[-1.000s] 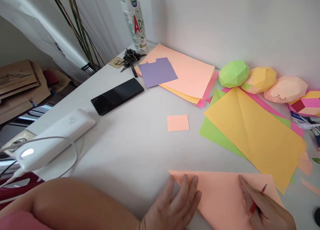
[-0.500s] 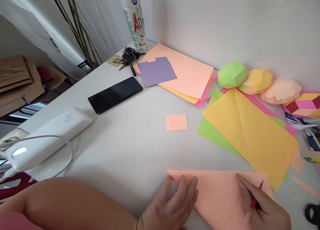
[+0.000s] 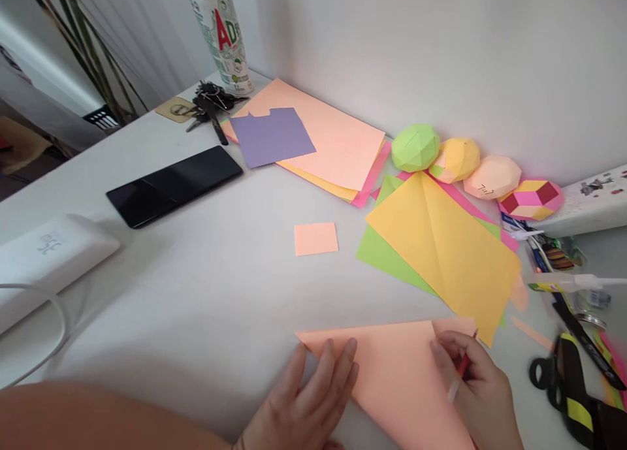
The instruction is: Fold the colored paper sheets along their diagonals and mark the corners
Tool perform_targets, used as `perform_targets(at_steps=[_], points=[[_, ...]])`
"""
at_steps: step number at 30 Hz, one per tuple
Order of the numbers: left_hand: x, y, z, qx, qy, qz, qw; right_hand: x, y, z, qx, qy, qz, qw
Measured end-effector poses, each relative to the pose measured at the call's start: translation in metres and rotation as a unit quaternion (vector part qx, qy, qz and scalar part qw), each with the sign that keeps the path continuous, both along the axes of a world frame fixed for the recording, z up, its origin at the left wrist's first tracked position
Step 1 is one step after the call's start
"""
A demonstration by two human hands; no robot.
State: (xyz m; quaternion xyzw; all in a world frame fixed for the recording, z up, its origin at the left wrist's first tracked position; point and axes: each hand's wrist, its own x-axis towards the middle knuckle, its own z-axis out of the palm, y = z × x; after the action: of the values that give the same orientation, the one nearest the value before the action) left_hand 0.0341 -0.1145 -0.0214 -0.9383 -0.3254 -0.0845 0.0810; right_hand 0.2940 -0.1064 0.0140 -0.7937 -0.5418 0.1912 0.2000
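Note:
A peach sheet of paper (image 3: pixel 396 371), folded into a triangle, lies at the near edge of the white table (image 3: pixel 210 293). My left hand (image 3: pixel 304 404) rests flat on its left corner, fingers stretched out. My right hand (image 3: pixel 475 388) is closed round a red pen (image 3: pixel 458 375) and presses on the sheet's right side. A small peach paper square (image 3: pixel 316 238) lies beyond the sheet.
A yellow sheet (image 3: pixel 445 254) over a green one lies right of centre, with several folded paper balls (image 3: pixel 416 147) by the wall. A stack of coloured paper (image 3: pixel 313 133), a phone (image 3: pixel 174 185), keys (image 3: pixel 210 100), a bottle (image 3: pixel 220 32), a white power bank (image 3: pixel 44 267) and scissors (image 3: pixel 563 378) stand around.
The view has swung right and down, bringing the scissors and pens at the right into sight. My right hand has drawn slightly inward on the sheet; my left hand stays flat.

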Motion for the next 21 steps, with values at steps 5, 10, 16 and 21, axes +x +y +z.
perform_targets(at_steps=[5, 10, 16, 21], points=[[-0.001, 0.0, 0.002, -0.013, 0.002, 0.001, 1.0, 0.007, 0.0, -0.003, -0.001, 0.013, 0.017, 1.0], [-0.001, 0.002, 0.004, -0.006, 0.018, -0.002, 1.0, 0.011, -0.001, -0.005, 0.018, 0.001, 0.02, 1.0], [-0.001, 0.006, 0.006, 0.002, 0.023, -0.012, 1.0, 0.007, 0.0, -0.003, 0.014, -0.024, 0.056, 0.998], [-0.002, 0.007, 0.004, -0.014, 0.015, -0.008, 1.0, 0.001, -0.001, 0.0, 0.012, -0.032, 0.031, 0.999]])
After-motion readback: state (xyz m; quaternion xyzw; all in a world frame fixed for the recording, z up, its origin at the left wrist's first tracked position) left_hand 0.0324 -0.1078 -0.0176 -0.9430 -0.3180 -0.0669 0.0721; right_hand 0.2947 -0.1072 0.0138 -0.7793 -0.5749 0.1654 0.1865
